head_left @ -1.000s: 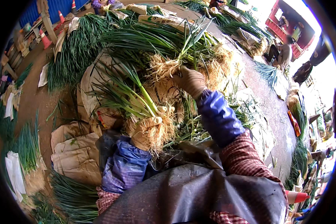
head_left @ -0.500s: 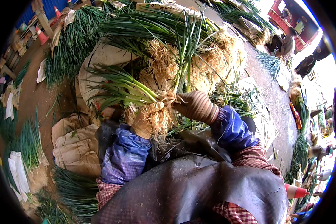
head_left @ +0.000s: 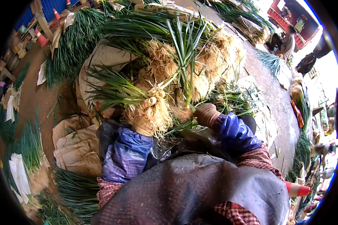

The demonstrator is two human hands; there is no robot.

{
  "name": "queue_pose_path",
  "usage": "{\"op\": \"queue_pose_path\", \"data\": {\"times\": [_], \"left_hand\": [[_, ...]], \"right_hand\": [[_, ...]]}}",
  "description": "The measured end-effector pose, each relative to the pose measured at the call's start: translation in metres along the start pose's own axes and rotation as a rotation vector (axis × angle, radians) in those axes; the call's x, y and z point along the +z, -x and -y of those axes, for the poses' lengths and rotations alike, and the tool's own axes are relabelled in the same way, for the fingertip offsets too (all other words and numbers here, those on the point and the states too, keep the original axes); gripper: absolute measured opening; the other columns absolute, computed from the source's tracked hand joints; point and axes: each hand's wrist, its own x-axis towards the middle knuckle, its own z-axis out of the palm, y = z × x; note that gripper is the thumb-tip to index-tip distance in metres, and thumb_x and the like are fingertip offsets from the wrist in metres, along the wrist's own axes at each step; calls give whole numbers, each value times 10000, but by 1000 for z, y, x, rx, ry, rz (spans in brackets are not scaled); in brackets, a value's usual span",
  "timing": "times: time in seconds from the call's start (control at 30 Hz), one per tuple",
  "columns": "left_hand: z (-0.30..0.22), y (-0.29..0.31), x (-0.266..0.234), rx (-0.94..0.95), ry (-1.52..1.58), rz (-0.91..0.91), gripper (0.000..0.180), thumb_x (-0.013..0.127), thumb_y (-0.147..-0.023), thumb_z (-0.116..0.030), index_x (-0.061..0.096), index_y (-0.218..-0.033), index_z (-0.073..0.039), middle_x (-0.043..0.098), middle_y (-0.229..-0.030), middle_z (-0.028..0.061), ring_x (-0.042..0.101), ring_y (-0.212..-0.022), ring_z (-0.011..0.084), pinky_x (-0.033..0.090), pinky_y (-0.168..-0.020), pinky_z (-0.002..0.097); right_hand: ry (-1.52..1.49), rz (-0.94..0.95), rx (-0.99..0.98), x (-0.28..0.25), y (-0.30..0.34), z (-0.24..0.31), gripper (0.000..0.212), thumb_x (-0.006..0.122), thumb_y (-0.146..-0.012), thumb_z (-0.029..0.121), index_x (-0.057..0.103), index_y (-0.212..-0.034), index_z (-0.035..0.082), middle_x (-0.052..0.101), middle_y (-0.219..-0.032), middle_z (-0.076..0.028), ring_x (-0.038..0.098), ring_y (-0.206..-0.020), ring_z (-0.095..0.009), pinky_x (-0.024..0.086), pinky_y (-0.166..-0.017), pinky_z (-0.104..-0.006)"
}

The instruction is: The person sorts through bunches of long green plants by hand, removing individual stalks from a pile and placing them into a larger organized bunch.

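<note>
My left hand [head_left: 142, 119], in a tan glove, is closed around a bunch of green onions [head_left: 125, 90]. Its leaves point to the left and its pale roots [head_left: 159, 114] hang over the fingers. My right hand [head_left: 206, 114], gloved in brown, is just right of it. The closed fingertips are at the base of a few upright green onion stalks [head_left: 186, 80], whose blurred roots [head_left: 182, 112] lie between both hands; the exact grip is partly hidden. Beyond the hands lies a large heap of green onions [head_left: 150, 28] with thick roots facing me.
A dark apron [head_left: 191, 187] covers my lap. Folded tan sacking [head_left: 79, 146] lies at the left, with more green onions [head_left: 77, 195] nearer me. Loose trimmed leaves [head_left: 238, 97] lie at the right. A traffic cone [head_left: 298, 189] stands at right; a person [head_left: 287, 43] sits far right.
My right hand has moved down and right, away from the left hand's bunch. The upright stalks have come lower, and their roots now show. My left hand has barely moved.
</note>
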Motion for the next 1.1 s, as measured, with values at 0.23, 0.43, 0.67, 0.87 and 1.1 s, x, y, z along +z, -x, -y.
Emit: {"op": "queue_pose_path", "data": {"times": [0.23, 0.43, 0.67, 0.87, 1.1], "left_hand": [[1, 3, 8, -3, -37, 33, 314, 585, -855, -19, 573, -1169, -13, 638, -1093, 104, 629, -963, 203, 533, -855, 321], [9, 0, 3, -125, -76, -30, 291, 591, -801, 34, 592, -1089, -8, 617, -1055, 105, 589, -984, 189, 479, -904, 276], [27, 10, 6, -275, -357, -116, 263, 592, -762, 71, 597, -1003, -34, 599, -1018, 73, 613, -913, 192, 517, -823, 289], [24, 13, 14, -244, -30, 75, 307, 609, -769, 39, 563, -1062, -40, 598, -1056, 134, 644, -901, 268, 568, -828, 414], [34, 5, 9, -152, -18, 55, 323, 603, -795, 42, 593, -1111, -23, 608, -1154, 170, 618, -985, 237, 541, -862, 360]], "right_hand": [[-1552, -187, 45, -8, 1, -7, 428, 689, -876, 317, 628, -1130, -21, 689, -793, -80, 669, -718, -159, 534, -595, -290], [-1848, -304, 166, -81, -21, 27, 517, 602, -886, 543, 676, -893, 31, 623, -607, -40, 537, -431, -88, 395, -380, -236], [-1884, -397, 405, -98, -46, 1, 341, 641, -909, 377, 669, -837, 44, 602, -611, -21, 530, -458, -97, 417, -413, -234], [-1731, -466, 154, -101, -8, 18, 297, 626, -934, 281, 680, -974, -8, 669, -751, -43, 590, -597, -95, 473, -540, -220], [-1789, -539, 168, -85, 31, 25, 280, 665, -918, 277, 676, -981, 5, 602, -695, 12, 541, -575, -66, 440, -525, -213]]}}
